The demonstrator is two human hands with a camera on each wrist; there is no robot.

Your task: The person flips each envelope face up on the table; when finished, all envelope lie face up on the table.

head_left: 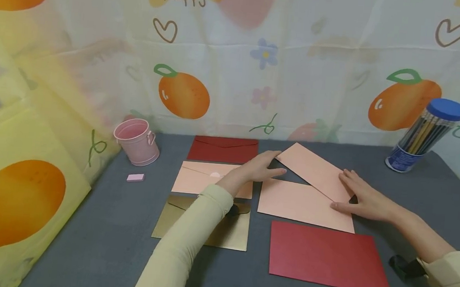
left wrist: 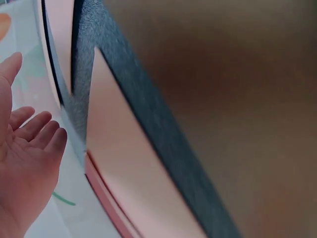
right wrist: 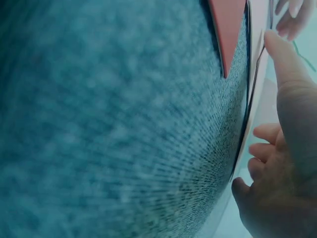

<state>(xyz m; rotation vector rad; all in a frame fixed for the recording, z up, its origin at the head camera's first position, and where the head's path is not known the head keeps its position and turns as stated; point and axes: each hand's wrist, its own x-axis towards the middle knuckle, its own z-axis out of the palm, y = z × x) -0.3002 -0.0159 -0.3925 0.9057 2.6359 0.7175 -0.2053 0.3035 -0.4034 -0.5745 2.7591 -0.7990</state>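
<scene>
A pink envelope point(head_left: 313, 166) lies at a slant on the right side, its lower edge overlapping a second pink envelope point(head_left: 302, 202). My right hand point(head_left: 361, 199) grips its right end, thumb at the near edge and fingers at the far side. In the right wrist view that thumb point(right wrist: 287, 59) meets the paper's edge. By the slanted envelope's left corner is my left hand point(head_left: 254, 167), its fingers extended and thumb apart; whether they touch the corner I cannot tell. Nearer, a red envelope point(head_left: 326, 259) lies flat.
Left of these, a red envelope point(head_left: 223, 148), a pink sealed one point(head_left: 195, 177) and a gold one point(head_left: 232, 236) form a column, partly under my left arm. A pink bucket point(head_left: 136, 143) and pink eraser-like block point(head_left: 136, 177) stand left. A pencil tub point(head_left: 409, 157) leans back right.
</scene>
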